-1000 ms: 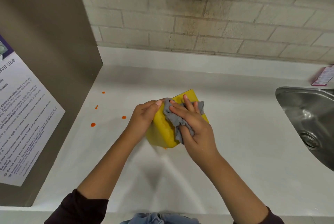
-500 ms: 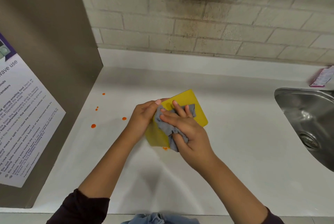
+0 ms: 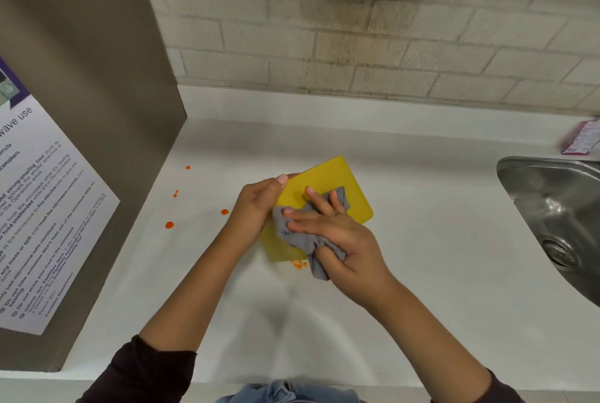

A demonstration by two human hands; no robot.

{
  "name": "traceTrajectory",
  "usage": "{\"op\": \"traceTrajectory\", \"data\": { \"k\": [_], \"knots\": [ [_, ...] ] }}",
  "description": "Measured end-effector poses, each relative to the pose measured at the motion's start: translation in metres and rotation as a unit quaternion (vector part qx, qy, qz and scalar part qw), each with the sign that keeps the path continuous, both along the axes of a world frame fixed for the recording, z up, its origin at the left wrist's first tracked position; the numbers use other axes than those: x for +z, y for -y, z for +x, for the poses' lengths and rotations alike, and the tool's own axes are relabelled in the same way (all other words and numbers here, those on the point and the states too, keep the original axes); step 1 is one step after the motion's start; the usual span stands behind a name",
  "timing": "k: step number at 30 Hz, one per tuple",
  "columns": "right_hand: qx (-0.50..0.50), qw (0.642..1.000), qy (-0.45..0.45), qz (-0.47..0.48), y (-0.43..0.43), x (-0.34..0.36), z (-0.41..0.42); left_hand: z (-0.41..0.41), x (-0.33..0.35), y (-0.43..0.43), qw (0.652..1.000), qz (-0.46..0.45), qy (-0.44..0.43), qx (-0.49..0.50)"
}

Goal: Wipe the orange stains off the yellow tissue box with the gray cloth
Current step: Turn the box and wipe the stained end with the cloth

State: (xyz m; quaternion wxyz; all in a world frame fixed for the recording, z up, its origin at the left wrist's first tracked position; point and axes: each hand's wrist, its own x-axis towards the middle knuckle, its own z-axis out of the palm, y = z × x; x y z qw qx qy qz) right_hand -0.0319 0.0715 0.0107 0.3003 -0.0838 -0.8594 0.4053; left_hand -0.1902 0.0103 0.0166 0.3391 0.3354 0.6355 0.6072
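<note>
The yellow tissue box (image 3: 328, 180) lies on the white counter (image 3: 422, 240) with a broad flat face turned up. My left hand (image 3: 259, 204) grips its left edge, thumb on the top corner. My right hand (image 3: 337, 237) presses the crumpled gray cloth (image 3: 298, 233) flat against the box's near half, fingers spread over it. A tail of cloth hangs past the box's front edge. Small orange stains (image 3: 299, 263) show on the counter just below that edge. No orange marks are visible on the bare yellow face.
Orange drops (image 3: 169, 225) dot the counter to the left. A tall gray appliance side (image 3: 81, 110) with a printed notice stands at far left. A steel sink (image 3: 558, 224) is at right, a pink packet (image 3: 581, 138) behind it. The brick wall rises behind.
The box has been tipped from standing on an edge to lying flatter, showing more of its broad face. My right hand and the cloth slid toward the near, left part of it.
</note>
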Motion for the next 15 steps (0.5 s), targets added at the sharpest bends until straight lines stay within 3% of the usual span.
{"op": "traceTrajectory", "data": {
  "k": [2, 5, 9, 15],
  "knots": [
    [0.015, 0.999, -0.008, -0.035, -0.007, 0.000, 0.010, 0.000, 0.002, -0.001, 1.000, -0.013, -0.008, 0.016],
    [-0.042, 0.995, -0.023, -0.088, -0.020, 0.004, 0.015, 0.000, 0.003, -0.003, 0.998, -0.053, -0.017, 0.033],
    [-0.076, 0.995, -0.013, -0.059, -0.015, 0.007, -0.001, 0.000, 0.002, -0.004, 0.998, -0.048, -0.010, 0.048],
    [0.002, 1.000, 0.006, -0.022, 0.000, 0.002, 0.002, -0.001, 0.000, -0.002, 1.000, -0.011, -0.005, 0.018]
  ]
}}
